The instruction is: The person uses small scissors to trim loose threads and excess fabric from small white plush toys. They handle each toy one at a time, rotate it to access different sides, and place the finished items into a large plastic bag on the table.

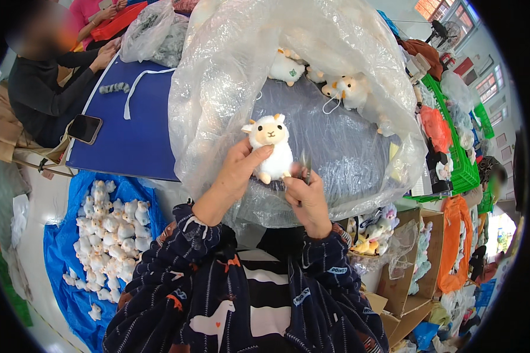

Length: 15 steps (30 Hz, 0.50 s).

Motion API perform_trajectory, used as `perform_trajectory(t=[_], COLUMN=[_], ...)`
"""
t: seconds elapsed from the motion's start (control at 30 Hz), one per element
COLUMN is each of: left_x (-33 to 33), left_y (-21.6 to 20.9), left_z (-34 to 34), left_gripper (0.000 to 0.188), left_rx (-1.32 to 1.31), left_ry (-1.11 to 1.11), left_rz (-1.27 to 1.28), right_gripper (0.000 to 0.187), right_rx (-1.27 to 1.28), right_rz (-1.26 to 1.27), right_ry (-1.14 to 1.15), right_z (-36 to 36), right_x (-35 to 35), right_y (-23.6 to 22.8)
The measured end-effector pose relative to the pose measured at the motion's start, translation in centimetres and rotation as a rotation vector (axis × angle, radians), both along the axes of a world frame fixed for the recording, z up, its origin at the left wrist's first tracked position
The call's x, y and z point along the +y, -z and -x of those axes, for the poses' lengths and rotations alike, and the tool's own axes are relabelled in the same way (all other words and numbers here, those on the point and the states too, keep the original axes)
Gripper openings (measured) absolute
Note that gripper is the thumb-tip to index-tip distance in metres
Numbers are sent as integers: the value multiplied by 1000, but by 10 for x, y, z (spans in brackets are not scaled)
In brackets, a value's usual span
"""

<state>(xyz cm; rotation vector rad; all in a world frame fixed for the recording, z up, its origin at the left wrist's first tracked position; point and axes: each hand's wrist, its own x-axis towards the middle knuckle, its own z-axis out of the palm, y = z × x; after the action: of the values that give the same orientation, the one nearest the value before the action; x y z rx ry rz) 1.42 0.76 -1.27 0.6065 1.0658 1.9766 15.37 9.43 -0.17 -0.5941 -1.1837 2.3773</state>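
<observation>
A white plush sheep (pixel 278 157) with a cream face and small yellow-orange horns and feet is upright in front of me, its face toward me. My left hand (pixel 234 170) is closed round its side, the thumb across its chest. At its lower right, my right hand (pixel 310 200) is closed, fingertips at the plush sheep's foot. A small dark snips-like tool (pixel 304 170) sticks up from the right hand's fingers; its exact kind is hard to make out. Beneath both hands spreads a large clear plastic bag (pixel 335 153) with more plush sheep (pixel 352 91) inside at the back.
A blue table (pixel 136 141) carries a phone (pixel 85 129) and a white strap. Seated at the left is a person in dark clothes (pixel 41 88). Many white plush toys lie on a blue sheet (pixel 58 259) at lower left. Green crates (pixel 462 153) and a cardboard box (pixel 394 282) stand right.
</observation>
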Motion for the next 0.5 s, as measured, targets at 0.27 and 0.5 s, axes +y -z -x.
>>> perform_trajectory(t=[0.27,0.5], left_x=[-2,-7], left_y=[-5,21], left_z=[2,12], left_gripper=[39,43], left_rx=[-370,-44], left_ry=[97,168], left_rz=[-98,-102], right_gripper=[33,36], right_rx=[-247,-63], right_rz=[-424,-228], right_ry=[150,116], right_z=[-6,-1], right_x=[9,-10], right_y=[-4,5])
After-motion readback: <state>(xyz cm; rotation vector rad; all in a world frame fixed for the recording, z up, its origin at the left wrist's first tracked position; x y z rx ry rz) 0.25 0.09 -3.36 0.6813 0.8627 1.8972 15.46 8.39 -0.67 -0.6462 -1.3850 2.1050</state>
